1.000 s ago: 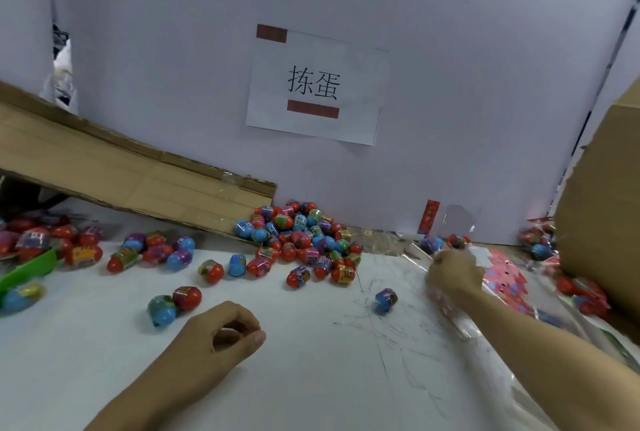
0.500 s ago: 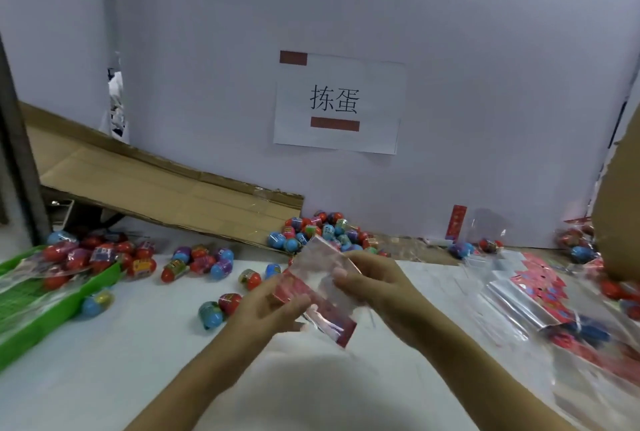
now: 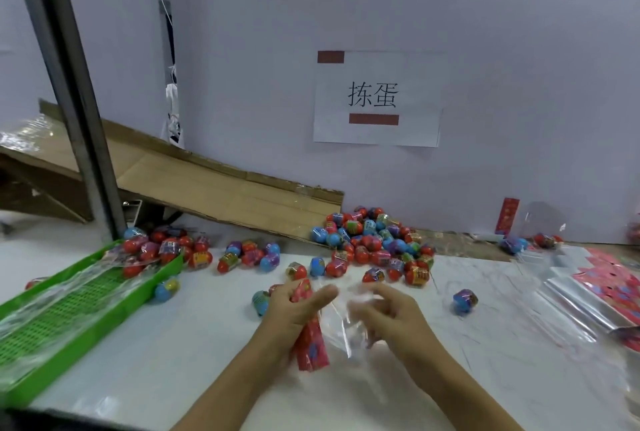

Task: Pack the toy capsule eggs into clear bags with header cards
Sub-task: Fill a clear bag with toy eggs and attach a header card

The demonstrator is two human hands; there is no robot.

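- My left hand [image 3: 294, 309] gripped the red header card [image 3: 311, 344] of a clear bag [image 3: 341, 330], thumb laid across the top, so the bag stayed upright above the white table [image 3: 173, 361].
- My right hand [image 3: 384, 313] had its fingers curled into the clear film. It was blurred, so I judged it was pinching the film to work the bag's mouth open, though the exact pinch could not be made out.
- The bag looked empty; no egg had gone in yet.
- Just beyond my left hand lay a few loose eggs [image 3: 296, 271], near enough to pick up once the bag was open.
- One blue and purple egg [image 3: 465, 299] sat alone to my right.
- At the right edge lay a stack of spare bags [image 3: 588, 295] with red cards, within easy reach.
- On my left, a green tray [image 3: 69, 320] held plastic film, with filled packs at its far end.
- Farther back, the main heap of eggs [image 3: 374, 240] rested at the foot of a sloping cardboard sheet [image 3: 225, 195], which seemed to serve as a chute.
- On the wall behind hung a paper sign [image 3: 377, 98].
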